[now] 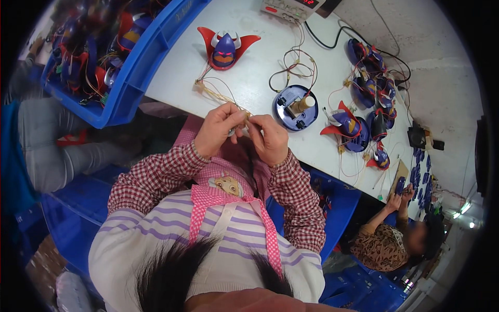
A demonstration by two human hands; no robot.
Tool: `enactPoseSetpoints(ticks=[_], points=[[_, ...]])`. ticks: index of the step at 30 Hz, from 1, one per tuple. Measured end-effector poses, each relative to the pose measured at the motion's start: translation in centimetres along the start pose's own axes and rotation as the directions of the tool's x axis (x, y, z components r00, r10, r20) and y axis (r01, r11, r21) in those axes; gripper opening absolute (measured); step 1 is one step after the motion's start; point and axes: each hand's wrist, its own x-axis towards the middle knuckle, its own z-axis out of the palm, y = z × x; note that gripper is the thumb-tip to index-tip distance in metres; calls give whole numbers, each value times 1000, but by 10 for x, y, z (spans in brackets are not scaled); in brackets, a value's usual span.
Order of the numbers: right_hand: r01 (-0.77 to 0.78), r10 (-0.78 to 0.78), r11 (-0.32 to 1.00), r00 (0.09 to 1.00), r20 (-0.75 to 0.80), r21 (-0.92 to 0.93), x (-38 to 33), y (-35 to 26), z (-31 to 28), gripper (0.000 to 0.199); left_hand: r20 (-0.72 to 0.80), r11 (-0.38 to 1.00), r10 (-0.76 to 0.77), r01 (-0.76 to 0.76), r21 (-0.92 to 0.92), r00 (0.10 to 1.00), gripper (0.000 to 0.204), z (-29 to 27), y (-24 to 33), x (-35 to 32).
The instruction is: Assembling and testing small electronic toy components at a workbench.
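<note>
My left hand (217,129) and my right hand (270,137) meet just off the table's near edge. Their fingertips pinch thin wires (222,95), which run back over the white tabletop toward a toy head (224,54). That head is purple with pale horns, a red flared collar and glowing pink-red eyes. What sits at the wire ends between my fingers is too small to make out. Right of my right hand lies a round purple toy base (285,112) with a tan cylinder standing in it, joined to a loop of red and black leads (314,67).
A power supply (283,9) with a lit display stands at the far edge. A blue crate (143,57) full of similar wired toy heads is at left. Several more heads (364,88) line the right side of the white table (249,39). A co-worker (384,247) works farther right.
</note>
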Motion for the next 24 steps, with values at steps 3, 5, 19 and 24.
enactPoseSetpoints(ticks=[3, 5, 19, 24], points=[[14, -14, 1000, 1000, 4, -9, 0, 3, 0, 18, 15, 1000, 13, -13, 17, 1000, 14, 0, -1, 2], [52, -52, 998, 999, -7, -20, 1, 6, 3, 18, 13, 1000, 0, 0, 25, 1000, 13, -2, -1, 5], [35, -41, 996, 996, -77, -78, -1, 10, 8, 18, 27, 985, 28, -32, 170, 999, 13, -5, -3, 15], [7, -25, 981, 996, -88, -192, 0, 3, 1, 19, -4, 895, 130, -116, 431, 991, 13, -8, -2, 18]])
